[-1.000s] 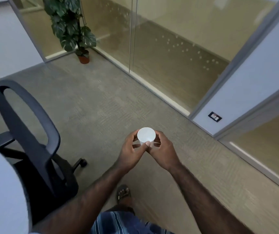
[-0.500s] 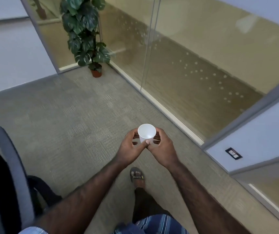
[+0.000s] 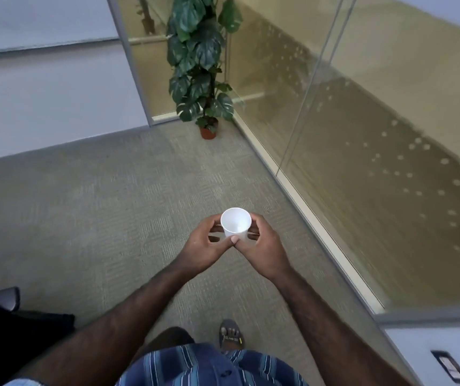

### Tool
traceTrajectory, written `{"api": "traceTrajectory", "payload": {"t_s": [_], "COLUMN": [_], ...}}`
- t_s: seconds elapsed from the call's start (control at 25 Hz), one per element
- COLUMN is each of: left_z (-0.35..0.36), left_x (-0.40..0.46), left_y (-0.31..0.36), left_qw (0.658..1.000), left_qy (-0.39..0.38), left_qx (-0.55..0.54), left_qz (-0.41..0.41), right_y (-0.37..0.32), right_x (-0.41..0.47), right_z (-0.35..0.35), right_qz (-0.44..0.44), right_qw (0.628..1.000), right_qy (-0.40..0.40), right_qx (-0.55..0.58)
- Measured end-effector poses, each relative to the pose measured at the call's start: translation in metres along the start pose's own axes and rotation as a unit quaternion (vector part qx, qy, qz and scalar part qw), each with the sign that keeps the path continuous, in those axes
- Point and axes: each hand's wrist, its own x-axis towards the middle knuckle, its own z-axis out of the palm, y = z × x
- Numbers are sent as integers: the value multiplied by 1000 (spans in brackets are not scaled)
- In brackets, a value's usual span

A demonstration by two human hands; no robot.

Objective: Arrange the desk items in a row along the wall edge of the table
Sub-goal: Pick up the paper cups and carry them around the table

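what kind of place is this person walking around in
Most likely an office. Grey carpet tile floor, glass partition walls in metal frames, a potted plant in the corner and part of a desk chair at the left all point to it. Both hands hold a white paper cup.

1 head-worn view looks steeply down, close above, probably a carpet.

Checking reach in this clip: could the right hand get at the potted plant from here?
Probably not: the right hand grips the white cup, and the potted plant stands well ahead across open carpet.
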Motion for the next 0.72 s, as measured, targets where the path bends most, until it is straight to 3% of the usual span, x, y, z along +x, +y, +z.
{"api": "traceTrajectory", "payload": {"t_s": [0.36,0.72], "left_z": [-85,-253], "left_x": [135,281], "left_y": [-24,-68], "left_qw": [995,984], "left_qy": [87,167], "left_qx": [-51,-56], "left_qz": [-18,-26], "right_y": [-18,-72], "right_x": [182,385], "right_z": [64,201], "right_qz": [-36,-71], "right_qw": [996,983], "right_qy": [-75,-157], "right_qx": [-22,-61]}}
